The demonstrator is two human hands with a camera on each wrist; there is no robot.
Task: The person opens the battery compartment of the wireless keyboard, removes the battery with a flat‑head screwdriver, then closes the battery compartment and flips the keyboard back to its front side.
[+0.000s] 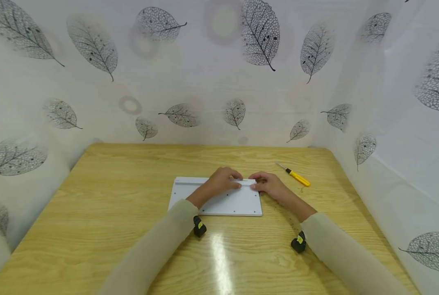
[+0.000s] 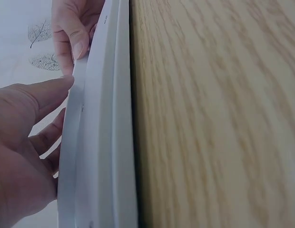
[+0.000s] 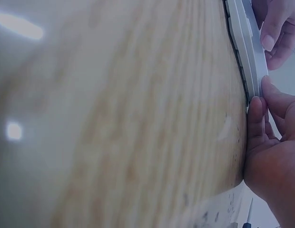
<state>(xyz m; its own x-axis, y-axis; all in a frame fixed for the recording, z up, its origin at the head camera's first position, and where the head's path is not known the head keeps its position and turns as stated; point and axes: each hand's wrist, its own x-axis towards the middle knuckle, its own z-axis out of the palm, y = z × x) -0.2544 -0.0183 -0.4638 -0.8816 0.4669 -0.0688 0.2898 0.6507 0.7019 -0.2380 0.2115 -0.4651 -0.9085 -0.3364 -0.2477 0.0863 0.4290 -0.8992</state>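
Observation:
A white keyboard lies face down on the wooden table, its back dotted with several small screws. Its row of keys shows along the underside in the right wrist view. A raised bar runs along the keyboard's far edge. My left hand pinches that bar right of its middle, thumb on the near side and fingers on the far side. At the far right corner my right hand grips the keyboard's end, with the thumb on the bar; some fingertips are hidden.
Right of the keyboard lies a screwdriver with a yellow and black handle. Small dark specks dot the table near the right forearm. A curtain printed with leaves hangs behind the table and at both sides.

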